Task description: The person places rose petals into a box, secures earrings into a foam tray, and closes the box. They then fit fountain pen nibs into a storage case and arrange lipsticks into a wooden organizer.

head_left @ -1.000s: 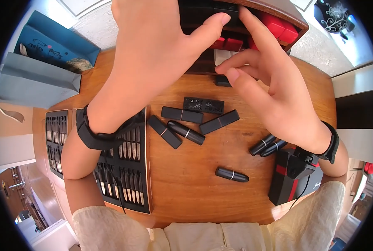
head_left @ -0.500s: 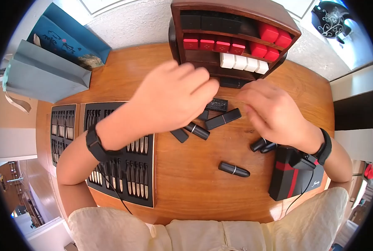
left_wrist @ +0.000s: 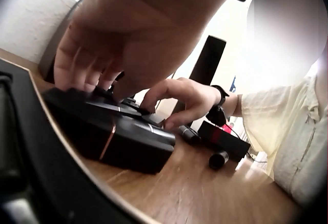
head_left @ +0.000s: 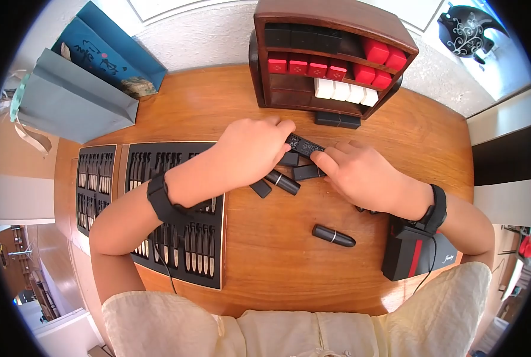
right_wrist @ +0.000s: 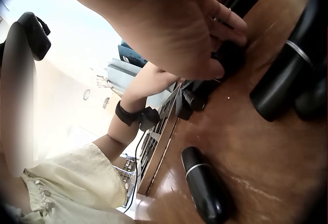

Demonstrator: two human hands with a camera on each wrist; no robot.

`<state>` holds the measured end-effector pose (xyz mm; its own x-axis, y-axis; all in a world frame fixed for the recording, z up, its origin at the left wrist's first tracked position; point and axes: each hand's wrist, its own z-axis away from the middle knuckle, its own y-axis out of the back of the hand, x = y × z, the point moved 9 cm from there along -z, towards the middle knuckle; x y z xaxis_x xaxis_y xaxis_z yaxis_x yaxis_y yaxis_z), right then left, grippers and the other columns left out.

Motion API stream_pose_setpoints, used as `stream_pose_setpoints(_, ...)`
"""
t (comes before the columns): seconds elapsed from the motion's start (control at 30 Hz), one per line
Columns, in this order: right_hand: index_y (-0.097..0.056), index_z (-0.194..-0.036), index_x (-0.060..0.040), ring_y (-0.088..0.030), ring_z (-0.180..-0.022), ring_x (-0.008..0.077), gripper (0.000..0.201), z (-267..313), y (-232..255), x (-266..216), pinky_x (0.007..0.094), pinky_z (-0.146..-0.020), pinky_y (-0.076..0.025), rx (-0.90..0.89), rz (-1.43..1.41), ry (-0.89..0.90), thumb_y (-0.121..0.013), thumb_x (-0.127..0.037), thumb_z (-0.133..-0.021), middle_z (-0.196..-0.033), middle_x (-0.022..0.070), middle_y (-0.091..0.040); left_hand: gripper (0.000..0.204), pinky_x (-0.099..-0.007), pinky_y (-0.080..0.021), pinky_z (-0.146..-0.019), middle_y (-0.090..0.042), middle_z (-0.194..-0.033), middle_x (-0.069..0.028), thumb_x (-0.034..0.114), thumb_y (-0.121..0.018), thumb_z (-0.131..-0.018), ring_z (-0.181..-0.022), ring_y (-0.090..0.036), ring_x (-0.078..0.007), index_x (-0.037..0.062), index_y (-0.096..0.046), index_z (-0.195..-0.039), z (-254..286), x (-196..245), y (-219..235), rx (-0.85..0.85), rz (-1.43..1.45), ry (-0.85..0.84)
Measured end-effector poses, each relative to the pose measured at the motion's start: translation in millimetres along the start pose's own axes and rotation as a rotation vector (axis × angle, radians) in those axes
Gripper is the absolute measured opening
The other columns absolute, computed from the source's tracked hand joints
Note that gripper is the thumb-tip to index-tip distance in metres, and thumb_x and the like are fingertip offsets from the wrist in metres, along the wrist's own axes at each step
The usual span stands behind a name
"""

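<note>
My left hand (head_left: 250, 149) reaches over the group of black lipsticks in the middle of the table. Its fingers and thumb pinch the left end of a patterned black lipstick case (head_left: 305, 145), which slants down to the right. My right hand (head_left: 366, 172) holds the right end of a plain black lipstick (head_left: 306, 172) between thumb and fingers, close beside that case. Under my left hand lie more black lipsticks, among them a round one with a silver band (head_left: 283, 181). In the left wrist view a square lipstick with a gold band (left_wrist: 136, 149) is nearest.
A dark wooden rack (head_left: 337, 12) with black, red and white boxes stands at the back. Another black lipstick (head_left: 337, 121) lies before it. A lone lipstick (head_left: 334, 235) and a black-red box (head_left: 399, 256) are nearer me. Trays (head_left: 222, 262) and paper bags (head_left: 81, 104) are left.
Both hands have come down from the rack to the lipsticks on the table. The patterned case now slants between my hands, and the right hand has taken hold of a plain lipstick.
</note>
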<state>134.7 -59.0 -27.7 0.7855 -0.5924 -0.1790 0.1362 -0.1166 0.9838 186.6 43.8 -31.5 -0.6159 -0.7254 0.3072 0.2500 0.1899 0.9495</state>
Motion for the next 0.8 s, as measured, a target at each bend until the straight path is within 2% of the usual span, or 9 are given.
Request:
stream_pose_setpoints(0.23, -0.054, -0.117, -0.0005, -0.063, -0.092, 0.034, 0.042, 11.9, 7.6, 9.9, 0.0417, -0.075, -0.052, 0.015, -0.141, -0.026, -0.069, -0.006, -0.079, -0.099, 0.0147, -0.064, 0.025, -0.0446, -0.052, -0.071, -0.063, -0.098, -0.014, 0.022, -0.063, -0.092, -0.082, -0.064, -0.0361, 0.0033, -0.058, -0.107, -2.7, -1.4, 5.0, -0.024, 0.079, -0.118)
stream_pose_setpoints(0.33, -0.051, -0.121, -0.0007, -0.063, -0.095, 0.037, 0.047, 19.6, 10.2, 22.5, 0.0436, -0.077, -0.052, -0.095, -0.166, -0.151, -0.07, -0.005, -0.078, -0.107, 0.0176, -0.063, 0.027, -0.0406, -0.054, -0.066, -0.059, -0.098, -0.0148, 0.023, -0.064, -0.091, -0.078, -0.065, -0.0348, 0.0019, -0.055, -0.105, 7.2, 10.1, 15.7, 0.082, -0.001, -0.153)
stream_pose_setpoints(0.43, -0.049, -0.123, -0.0017, -0.063, -0.093, 0.0382, 0.051, 25.9, 11.9, 31.2, 0.0418, -0.078, -0.053, -0.078, -0.149, -0.195, -0.071, -0.006, -0.077, -0.11, 0.0197, -0.063, 0.027, -0.0404, -0.053, -0.07, -0.062, -0.102, -0.0138, 0.02, -0.068, -0.088, -0.081, -0.064, -0.0335, 0.0032, -0.057, -0.107, 20.0, 28.9, 37.5, 0.175, 0.038, -0.194)
stream_pose_setpoints(0.47, -0.049, -0.123, -0.0017, -0.063, -0.093, 0.0382, 0.051, 25.6, 12.0, 30.3, 0.0418, -0.078, -0.053, -0.079, -0.149, -0.194, -0.071, -0.006, -0.077, -0.11, 0.0197, -0.063, 0.029, -0.0389, -0.053, -0.07, -0.062, -0.101, -0.0134, 0.018, -0.071, -0.085, -0.081, -0.064, -0.0324, 0.0035, -0.058, -0.107, 25.2, 38.5, 50.9, 0.274, 0.076, -0.236)
stream_pose_setpoints(0.5, -0.05, -0.123, -0.0014, -0.063, -0.091, 0.0371, 0.051, 25.1, 28.3, 30.5, 0.0416, -0.076, -0.053, 0.101, -0.208, -0.203, -0.071, -0.009, -0.078, -0.105, 0.0186, -0.063, 0.032, -0.0374, -0.053, -0.071, -0.063, -0.1, -0.0129, 0.017, -0.074, -0.083, -0.081, -0.064, -0.0313, 0.0037, -0.058, -0.107, 31.1, 46.9, 64.2, 0.375, 0.114, -0.278)
stream_pose_setpoints(0.53, -0.051, -0.123, -0.001, -0.063, -0.089, 0.0359, 0.051, 26.7, 44.5, 31.2, 0.0414, -0.074, -0.053, 0.279, -0.267, -0.212, -0.071, -0.011, -0.078, -0.101, 0.0174, -0.064, 0.032, -0.0374, -0.053, -0.071, -0.063, -0.1, -0.0129, 0.017, -0.074, -0.083, -0.081, -0.064, -0.0313, 0.0037, -0.058, -0.107, 33.0, 51.8, 68.7, 0.375, 0.115, -0.276)
stream_pose_setpoints(0.57, -0.051, -0.123, -0.001, -0.063, -0.089, 0.0359, 0.051, 23.1, 46.9, 27.6, 0.0414, -0.074, -0.053, 0.278, -0.267, -0.211, -0.071, -0.011, -0.078, -0.101, 0.0174, -0.064, 0.036, -0.036, -0.054, -0.071, -0.064, -0.1, -0.0125, 0.018, -0.077, -0.08, -0.081, -0.064, -0.0305, 0.0037, -0.058, -0.107, 38.4, 61.0, 78.3, 0.448, 0.065, -0.324)
stream_pose_setpoints(0.63, -0.053, -0.123, -0.0023, -0.062, -0.088, 0.0358, 0.052, 21.0, 72.6, 15.9, 0.0426, -0.078, -0.051, 0.49, -0.285, -0.135, -0.073, -0.012, -0.076, -0.097, 0.0163, -0.064, 0.039, -0.0346, -0.054, -0.07, -0.065, -0.1, -0.0122, 0.018, -0.08, -0.077, -0.082, -0.065, -0.0297, 0.0036, -0.059, -0.107, 46.3, 75.5, 90.1, 0.521, 0.015, -0.371)
stream_pose_setpoints(0.8, -0.057, -0.119, -0.004, -0.061, -0.086, 0.0342, 0.049, 13.7, 82.4, -3.5, 0.0432, -0.081, -0.047, 0.456, -0.249, -0.001, -0.074, -0.012, -0.074, -0.093, 0.0136, -0.064, 0.056, -0.0321, -0.055, -0.067, -0.067, -0.098, -0.0123, 0.023, -0.088, -0.066, -0.082, -0.066, -0.0284, 0.0028, -0.06, -0.11, 60.5, 97.9, 107.6, 0.608, 0.068, -0.476)
